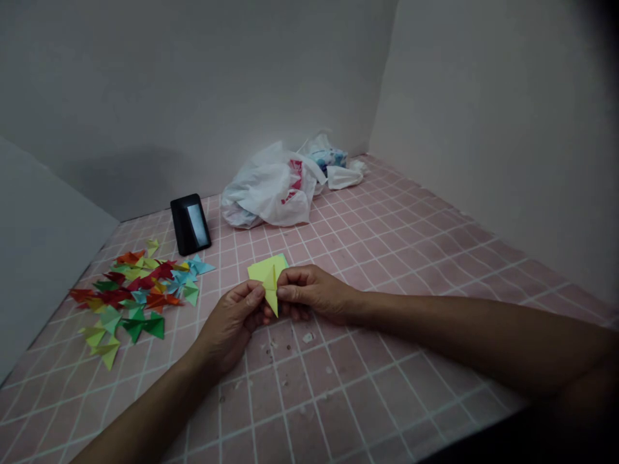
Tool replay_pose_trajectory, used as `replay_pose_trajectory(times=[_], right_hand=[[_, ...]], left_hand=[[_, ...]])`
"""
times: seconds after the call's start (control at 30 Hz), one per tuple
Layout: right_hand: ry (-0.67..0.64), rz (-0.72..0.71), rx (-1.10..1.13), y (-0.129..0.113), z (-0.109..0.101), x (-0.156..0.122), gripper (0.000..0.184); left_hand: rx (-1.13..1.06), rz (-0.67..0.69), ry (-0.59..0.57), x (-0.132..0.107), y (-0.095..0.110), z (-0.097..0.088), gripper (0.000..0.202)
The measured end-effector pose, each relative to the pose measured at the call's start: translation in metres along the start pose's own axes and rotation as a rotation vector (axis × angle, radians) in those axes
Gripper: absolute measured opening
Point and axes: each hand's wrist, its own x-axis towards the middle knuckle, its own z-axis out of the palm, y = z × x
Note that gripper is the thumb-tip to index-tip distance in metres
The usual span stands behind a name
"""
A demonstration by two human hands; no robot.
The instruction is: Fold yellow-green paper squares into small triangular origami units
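Though illegible, red print point(296, 171) beyond yellow paper point(271, 294)

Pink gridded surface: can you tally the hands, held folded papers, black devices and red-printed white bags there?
Hands: 2, left hand and right hand
Held folded yellow paper: 1
Black device: 1
Red-printed white bag: 1
Total: 5
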Motion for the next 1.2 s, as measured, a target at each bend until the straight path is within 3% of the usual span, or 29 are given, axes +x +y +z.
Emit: replay_pose_trajectory(times=[1.2], right_hand=[[-0.030, 0.004, 0.004, 0.0040, -0.0032, 0.0014, 0.030]], left_hand=[[-0.044, -0.001, -0.016, 0.0007, 0.0012, 0.0020, 0.028]])
